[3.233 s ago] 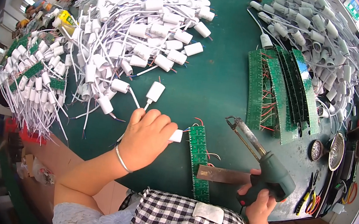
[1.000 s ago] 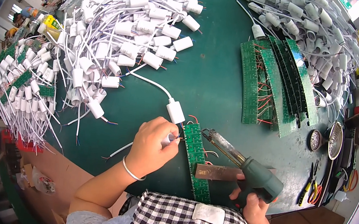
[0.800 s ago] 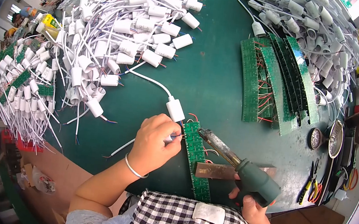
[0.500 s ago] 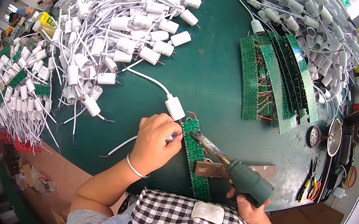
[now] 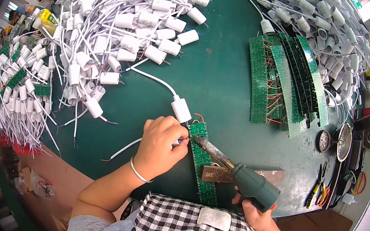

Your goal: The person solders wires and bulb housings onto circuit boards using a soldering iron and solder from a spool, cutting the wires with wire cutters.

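Note:
My left hand (image 5: 162, 144) is closed in a pinch at the left edge of a green circuit board strip (image 5: 206, 183), holding a white cable (image 5: 126, 149). The cable's tail runs out to the left; the part inside my fingers is mostly hidden. My right hand (image 5: 256, 216) grips the green handle of a soldering iron (image 5: 255, 188). Its tip lies at the board's upper left edge, close by my left fingertips. Just above the board, a white cylindrical cap (image 5: 181, 109) on a cable has its wires reaching the board's top end.
A brown bar (image 5: 268, 174) lies across the board under the iron. White capped cables (image 5: 134, 21) are heaped at left, more (image 5: 316, 21) at far right. Green board strips (image 5: 257, 83) stand at right, near a round metal dish (image 5: 344, 142) and pliers (image 5: 314, 191).
The soldering iron has shifted slightly left, bringing its tip to the board's edge beside my left fingertips. My left hand has barely moved.

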{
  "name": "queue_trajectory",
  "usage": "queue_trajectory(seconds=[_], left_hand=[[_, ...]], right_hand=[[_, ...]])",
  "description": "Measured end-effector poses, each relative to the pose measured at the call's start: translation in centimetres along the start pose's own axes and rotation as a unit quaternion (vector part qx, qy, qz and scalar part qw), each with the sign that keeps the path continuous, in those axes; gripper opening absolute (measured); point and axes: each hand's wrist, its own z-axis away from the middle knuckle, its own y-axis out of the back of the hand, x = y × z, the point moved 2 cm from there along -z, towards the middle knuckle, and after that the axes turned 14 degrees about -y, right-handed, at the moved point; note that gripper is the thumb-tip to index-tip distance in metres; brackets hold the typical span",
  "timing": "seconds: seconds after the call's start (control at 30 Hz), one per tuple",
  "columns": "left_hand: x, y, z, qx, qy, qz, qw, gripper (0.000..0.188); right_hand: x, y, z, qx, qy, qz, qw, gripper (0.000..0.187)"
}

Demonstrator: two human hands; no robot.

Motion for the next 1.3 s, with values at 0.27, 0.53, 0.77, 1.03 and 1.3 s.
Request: queue_trajectory(seconds=[0.27, 0.53, 0.77, 1.03, 1.3], left_hand=[[0.1, 0.0, 0.0, -0.001, -0.005, -0.005, 1.000, 0.014], [0.2, 0.0, -0.1, -0.003, 0.000, -0.008, 1.000, 0.013], [0.2, 0.7, -0.3, -0.048, -0.002, 0.027, 0.998, 0.031], [-0.9, 1.4, -0.3, -0.030, -0.075, 0.072, 0.994, 0.034], [0.4, 0.9, -0.7, 0.003, -0.069, -0.011, 0.998, 0.022]], right_hand=[[0.5, -0.1, 0.7, 0.054, -0.018, -0.027, 0.998, 0.048], [-1.7, -0.4, -0.2, 0.078, -0.006, -0.107, 0.991, 0.060], [-1.3, 0.0, -0.4, 0.059, 0.008, -0.072, 0.996, 0.067], [-0.9, -0.3, -0.3, 0.067, 0.005, -0.102, 0.992, 0.066], [-0.9, -0.2, -0.4, 0.063, 0.005, -0.107, 0.992, 0.065]])
